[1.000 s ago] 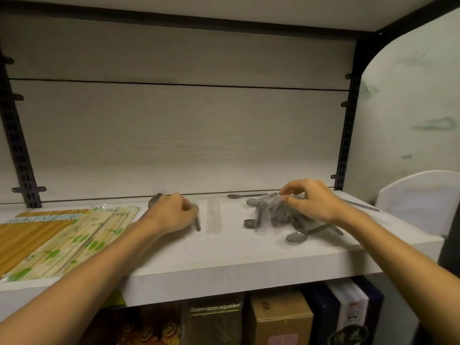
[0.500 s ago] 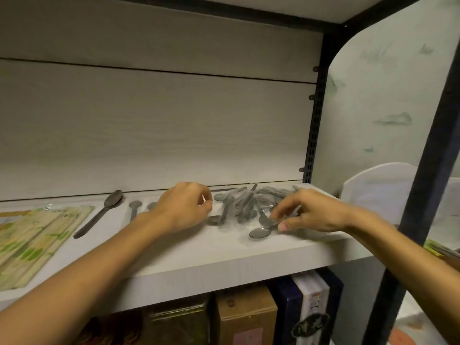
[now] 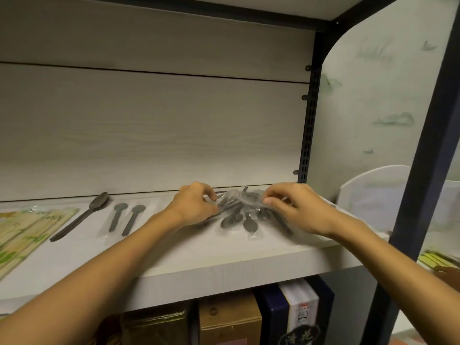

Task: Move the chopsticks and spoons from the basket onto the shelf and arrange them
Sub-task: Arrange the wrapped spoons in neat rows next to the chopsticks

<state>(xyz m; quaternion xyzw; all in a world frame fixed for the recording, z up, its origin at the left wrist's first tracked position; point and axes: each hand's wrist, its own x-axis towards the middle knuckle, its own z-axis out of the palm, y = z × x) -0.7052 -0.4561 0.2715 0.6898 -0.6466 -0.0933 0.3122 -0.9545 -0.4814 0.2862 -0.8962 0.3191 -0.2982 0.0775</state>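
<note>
Reaching in from the lower left of the frame: left hand [image 3: 193, 205], fingers curled, pinching clear wrap at the left edge of the spoon pile [image 3: 242, 212]. Coming in from the lower right: right hand [image 3: 296, 210], fingertips gathered, pinching the wrap on the pile's right side. Sitting in the middle of the frame, on the right half of the shelf [image 3: 199, 265]: that pile of dark spoons in clear sleeves, crossing one another, bowls mostly facing the shelf's front edge. Lying left of the pile, apart from it: two wrapped spoons [image 3: 125, 219], side by side, bowls toward the back wall. Resting further left: a large spoon [image 3: 83, 215], slanted, bowl near the back wall, handle pointing to the lower left. Showing at the left edge of the frame: chopsticks [image 3: 27, 235] in green-printed sleeves, laid flat together on the shelf. Standing below the shelf, at the bottom of the frame: boxes [image 3: 230, 319] in a row. Rising at the right: a dark post [image 3: 423, 170], with a white rounded object [image 3: 373, 195] behind it.
</note>
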